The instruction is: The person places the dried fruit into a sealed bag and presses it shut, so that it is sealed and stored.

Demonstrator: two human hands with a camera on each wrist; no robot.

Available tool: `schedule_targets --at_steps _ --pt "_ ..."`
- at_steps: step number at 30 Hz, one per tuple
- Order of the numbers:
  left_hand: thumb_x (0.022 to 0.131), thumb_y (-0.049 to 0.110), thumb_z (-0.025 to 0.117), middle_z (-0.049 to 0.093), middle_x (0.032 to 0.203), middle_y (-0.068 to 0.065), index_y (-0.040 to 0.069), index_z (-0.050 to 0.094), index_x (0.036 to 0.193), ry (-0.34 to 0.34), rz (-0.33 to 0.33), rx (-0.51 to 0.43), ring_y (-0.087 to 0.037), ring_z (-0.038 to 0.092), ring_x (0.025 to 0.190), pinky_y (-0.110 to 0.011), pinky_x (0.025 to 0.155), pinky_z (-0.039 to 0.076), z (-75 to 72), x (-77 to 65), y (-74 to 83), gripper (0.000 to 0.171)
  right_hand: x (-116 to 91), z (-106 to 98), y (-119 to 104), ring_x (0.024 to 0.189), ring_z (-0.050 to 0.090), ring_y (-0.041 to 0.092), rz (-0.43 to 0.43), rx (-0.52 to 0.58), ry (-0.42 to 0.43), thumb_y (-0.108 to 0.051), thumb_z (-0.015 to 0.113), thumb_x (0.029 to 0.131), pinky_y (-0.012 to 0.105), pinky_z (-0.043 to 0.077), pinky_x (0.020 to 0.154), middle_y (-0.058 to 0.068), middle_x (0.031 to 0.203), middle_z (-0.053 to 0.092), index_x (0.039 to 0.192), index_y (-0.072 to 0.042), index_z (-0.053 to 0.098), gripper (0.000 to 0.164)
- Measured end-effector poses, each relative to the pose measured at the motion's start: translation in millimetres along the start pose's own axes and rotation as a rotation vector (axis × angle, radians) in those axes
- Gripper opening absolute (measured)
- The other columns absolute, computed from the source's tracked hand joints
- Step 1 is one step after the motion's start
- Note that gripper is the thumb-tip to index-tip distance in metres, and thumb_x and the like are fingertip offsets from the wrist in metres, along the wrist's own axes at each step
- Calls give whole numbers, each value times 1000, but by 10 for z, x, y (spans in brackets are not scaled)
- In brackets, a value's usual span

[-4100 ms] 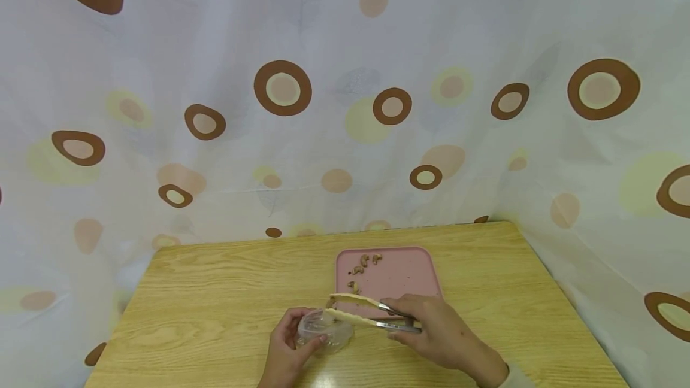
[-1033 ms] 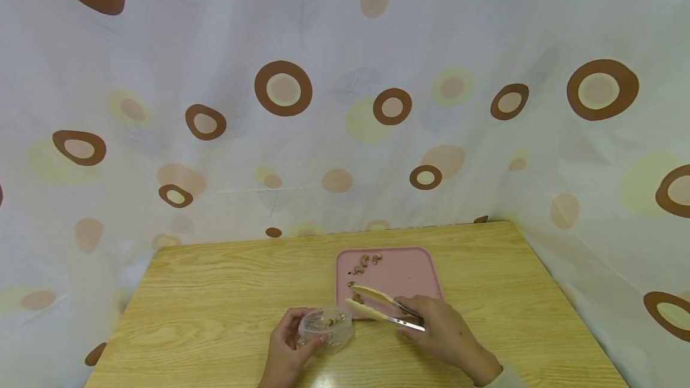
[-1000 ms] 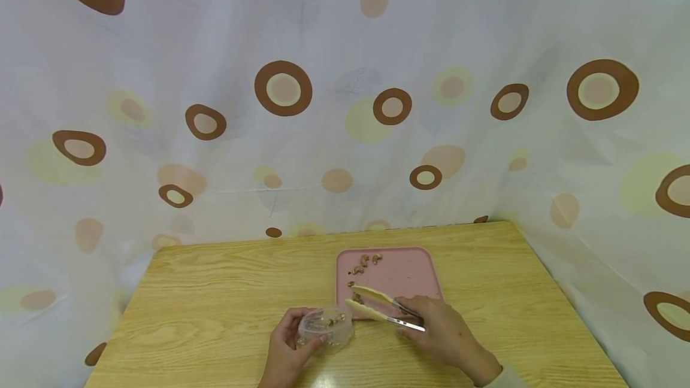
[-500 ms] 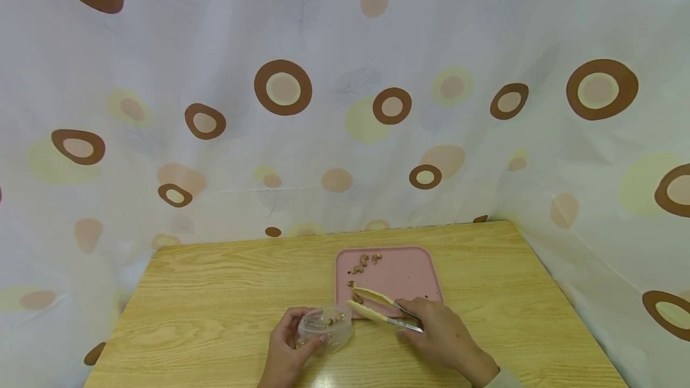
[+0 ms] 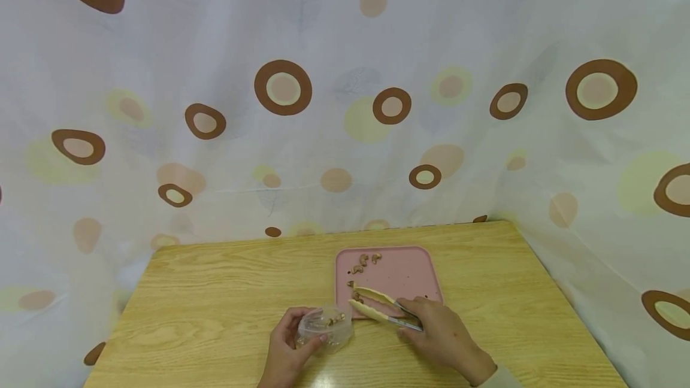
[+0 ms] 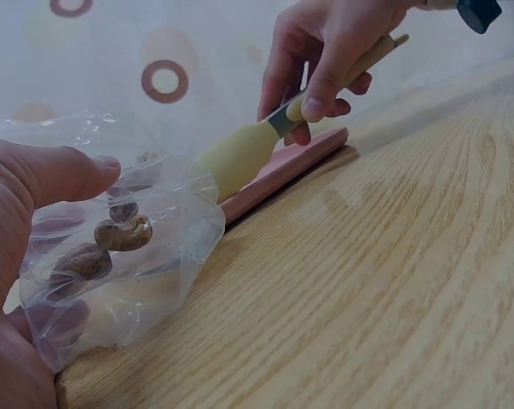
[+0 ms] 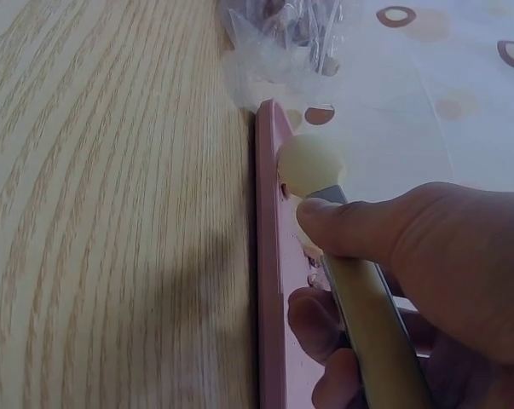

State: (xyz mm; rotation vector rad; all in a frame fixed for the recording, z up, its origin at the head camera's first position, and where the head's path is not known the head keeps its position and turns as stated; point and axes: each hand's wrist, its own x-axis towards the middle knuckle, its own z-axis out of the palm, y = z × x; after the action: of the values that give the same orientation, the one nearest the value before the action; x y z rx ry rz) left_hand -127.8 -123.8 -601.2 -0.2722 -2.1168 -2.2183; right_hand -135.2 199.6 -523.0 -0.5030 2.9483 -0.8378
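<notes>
Pink tray [image 5: 412, 271], head view: ahead of both hands, brown curved pieces [image 5: 364, 260] on it. R hand [image 5: 439, 334] grips tongs [image 5: 370, 312], cream tips apart, one piece btwn them. L hand [image 5: 288, 340] holds clear bag [image 5: 324, 340] btwn thumb + fingers, to L of R hand. L wrist view: pieces inside bag, under thumb. R wrist view: thumb on tongs, bag past tips.

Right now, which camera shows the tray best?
The head view: it looks down on most of the tray, though the tongs and right hand cover part. Both wrist views show only a narrow side-on slice of it.
</notes>
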Motion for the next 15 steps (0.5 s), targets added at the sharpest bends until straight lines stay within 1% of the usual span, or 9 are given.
schedule_targets --at_steps 5,9,11,15 --pt "88 -9 82 76 131 -20 -7 62 127 3 -2 0 -7 73 115 -20 99 60 2 1 -3 44 21 -18 -23 91 70 10 24 -8 -16 -24 91 89 29 59 74 3 109 80 138 -4 74 56" --pt "88 -9 82 76 130 -21 -6 63 127 8 -1 2 -7 73 114 -20 99 60 4 2 -5 44 46 -33 -39 93 73 15 43 3 -28 -25 92 89 33 61 75 5 110 81 137 -3 74 56" --pt "88 -9 82 76 130 -21 -6 63 127 9 1 3 -7 73 114 -20 99 60 4 2 -6 44 55 -35 -47 94 74 16 48 6 -27 -24 92 89 36 63 77 6 110 81 137 -3 74 55" --pt "88 -9 82 76 130 -19 -6 62 127 6 -1 1 -7 73 114 -20 99 60 7 2 -1 44 64 -31 -69 92 73 15 60 -1 -22 -24 93 88 35 63 77 4 107 80 136 -3 75 56"
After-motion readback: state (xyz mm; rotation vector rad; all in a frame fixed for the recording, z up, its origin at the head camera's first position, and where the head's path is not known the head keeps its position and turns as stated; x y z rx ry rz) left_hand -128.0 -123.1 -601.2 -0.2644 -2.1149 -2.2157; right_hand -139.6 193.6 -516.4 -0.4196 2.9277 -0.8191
